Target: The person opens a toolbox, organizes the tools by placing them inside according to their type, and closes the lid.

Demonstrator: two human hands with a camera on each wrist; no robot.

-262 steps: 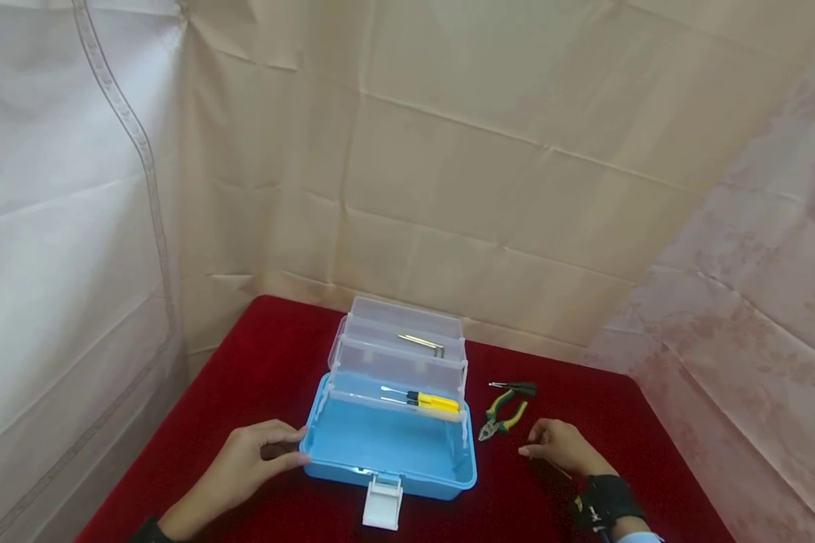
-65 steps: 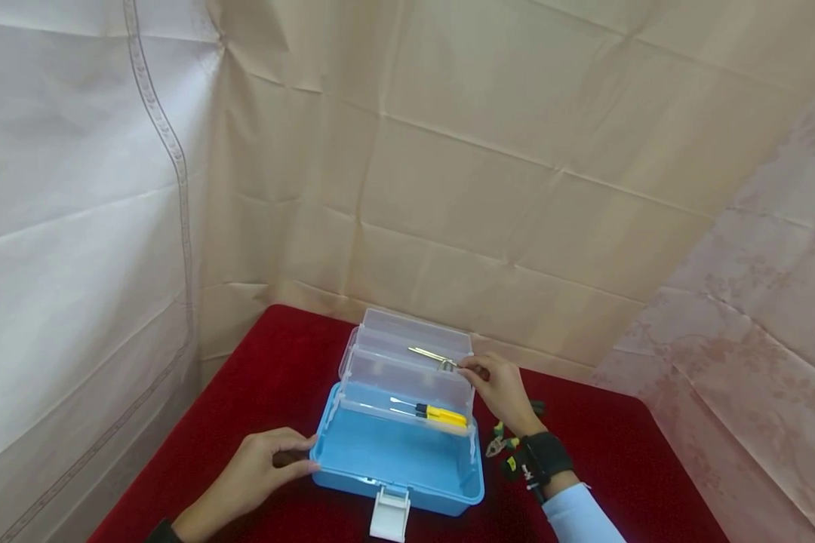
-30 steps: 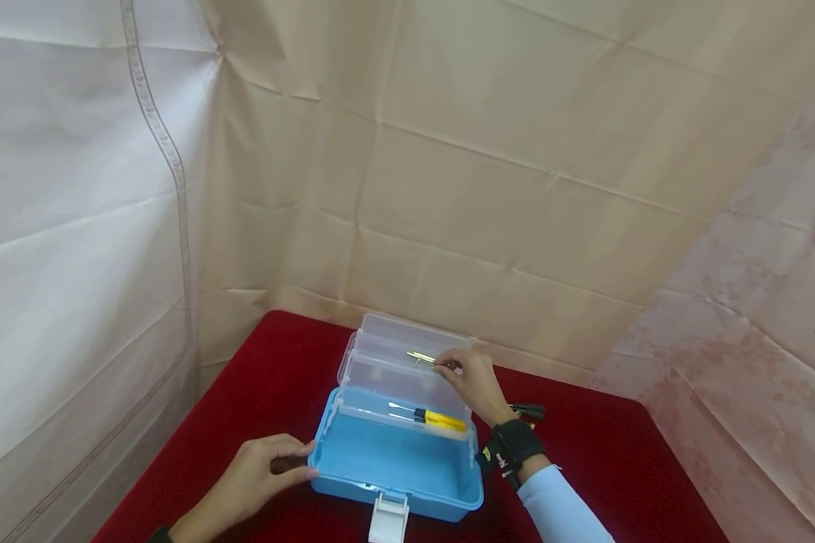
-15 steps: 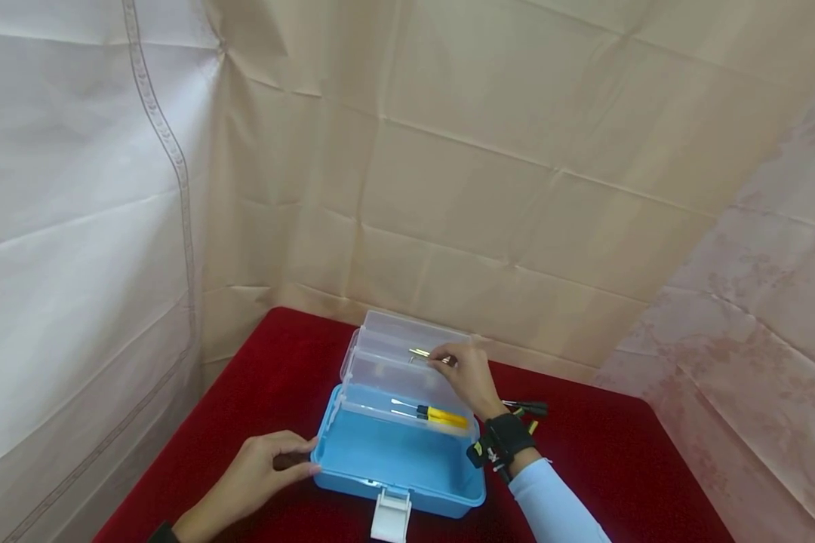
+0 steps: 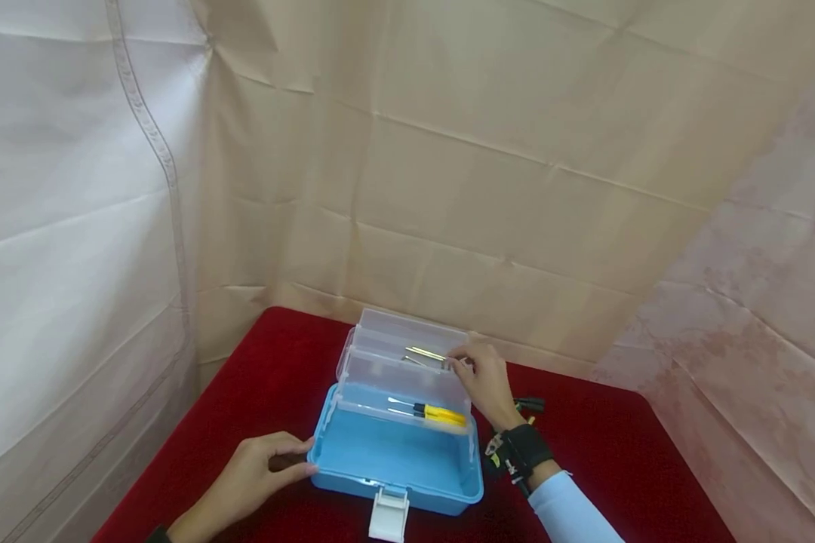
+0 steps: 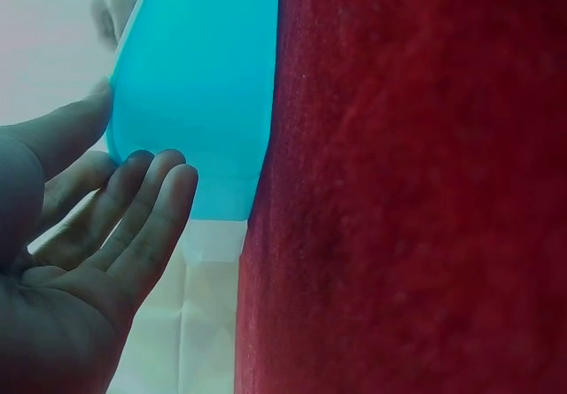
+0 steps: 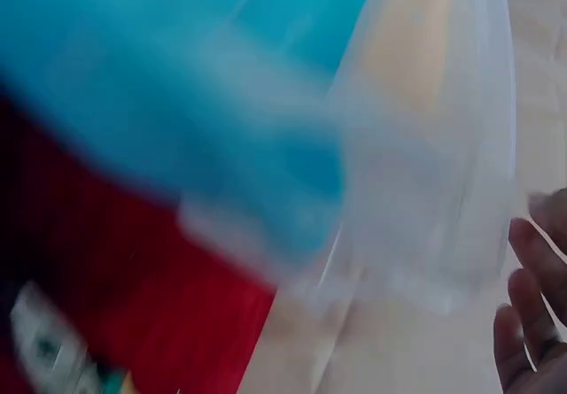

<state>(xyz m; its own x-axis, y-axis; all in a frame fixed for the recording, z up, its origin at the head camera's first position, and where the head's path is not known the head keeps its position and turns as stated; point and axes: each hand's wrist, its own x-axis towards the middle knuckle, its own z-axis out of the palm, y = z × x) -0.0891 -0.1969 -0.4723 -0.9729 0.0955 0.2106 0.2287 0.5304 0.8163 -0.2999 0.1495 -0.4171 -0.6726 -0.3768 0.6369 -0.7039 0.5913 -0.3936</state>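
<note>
A light blue toolbox stands open on the red cloth, its clear trays folded up behind. My left hand grips its left front corner; the left wrist view shows the thumb on the rim and fingers along the blue wall. Over the right end of the upper clear tray is my right hand, fingers loosely bent, with nothing seen between them. Beside the fingertips lie two gold hex keys, with another thin hex key just in front. Yellow-handled screwdrivers lie in the lower tray.
Right of the box are pliers, partly hidden by my right wrist, and a black-handled tool. A white latch hangs at the box front. Beige sheeting rises behind the red table.
My right hand, holding a thin rod over the cloth earlier, has come to the upper tray. The rod now lies there beside the gold keys, and the hand has shifted right. The left hand stays put.
</note>
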